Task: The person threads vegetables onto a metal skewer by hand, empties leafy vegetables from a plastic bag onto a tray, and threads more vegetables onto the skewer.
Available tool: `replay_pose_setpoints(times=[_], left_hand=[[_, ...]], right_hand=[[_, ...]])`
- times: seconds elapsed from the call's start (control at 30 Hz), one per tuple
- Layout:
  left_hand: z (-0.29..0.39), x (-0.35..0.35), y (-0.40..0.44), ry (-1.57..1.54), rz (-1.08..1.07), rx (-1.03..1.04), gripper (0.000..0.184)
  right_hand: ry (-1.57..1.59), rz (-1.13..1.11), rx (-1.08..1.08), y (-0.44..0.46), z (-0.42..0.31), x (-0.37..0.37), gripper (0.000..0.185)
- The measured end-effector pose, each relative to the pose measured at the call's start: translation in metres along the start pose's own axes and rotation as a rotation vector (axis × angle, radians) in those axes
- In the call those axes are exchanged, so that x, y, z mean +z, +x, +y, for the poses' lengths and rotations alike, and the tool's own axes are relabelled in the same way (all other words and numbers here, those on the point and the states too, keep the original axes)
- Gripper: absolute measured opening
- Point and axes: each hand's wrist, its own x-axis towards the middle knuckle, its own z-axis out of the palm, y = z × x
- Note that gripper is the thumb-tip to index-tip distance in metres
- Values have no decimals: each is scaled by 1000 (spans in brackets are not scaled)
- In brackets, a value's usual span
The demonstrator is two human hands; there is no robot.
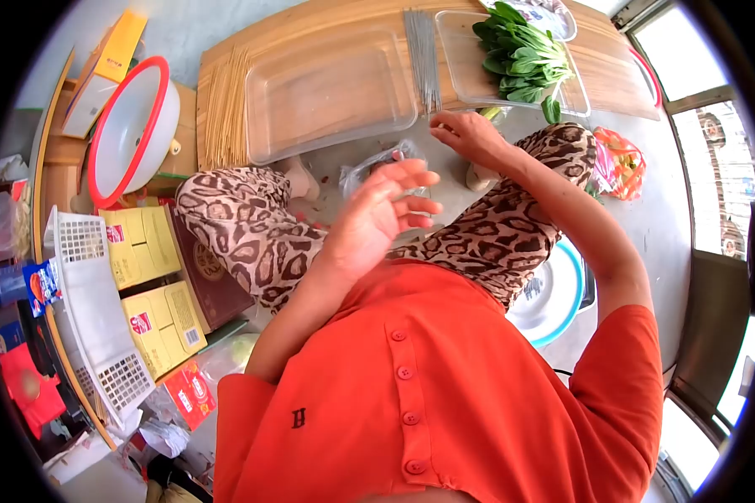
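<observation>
Grey skewers (422, 59): lie upper centre, between clear trays (331, 96), probably for easy reach. Right hand (471, 138), just below: curls fingers, cannot tell whether gripping. Left hand (374, 215), mid-frame: spreads empty fingers.

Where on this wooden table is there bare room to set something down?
On the wooden table, bare wood shows between the greens tray and the red rim, and on the strip beyond the left tray. That tray's inside, between wooden sticks and grey rods, looks free too. Crowded: the rod-filled gap between the trays, and where the leafy greens lie.
</observation>
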Motion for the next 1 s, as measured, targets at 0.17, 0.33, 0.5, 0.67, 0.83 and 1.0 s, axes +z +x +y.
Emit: replay_pose_setpoints(times=[0.17, 0.33, 0.5, 0.67, 0.83, 1.0], left_hand=[[20, -33, 2, 236, 154, 55, 40], [37, -72, 11, 333, 211, -5, 31], [78, -109, 21, 433, 256, -8, 28], [111, -142, 32, 474, 367, 62, 28], [94, -163, 36, 373, 474, 50, 27], [86, -155, 40, 456, 396, 36, 27]], right_hand=[[213, -206, 552, 24, 54, 21, 34], [683, -181, 873, 41, 79, 46, 44], [879, -65, 945, 54, 89, 68, 37], [1001, -63, 938, 59, 90, 62, 19], [1008, -12, 869, 56, 76, 46, 14], [1247, 62, 743, 44, 38, 26, 13]])
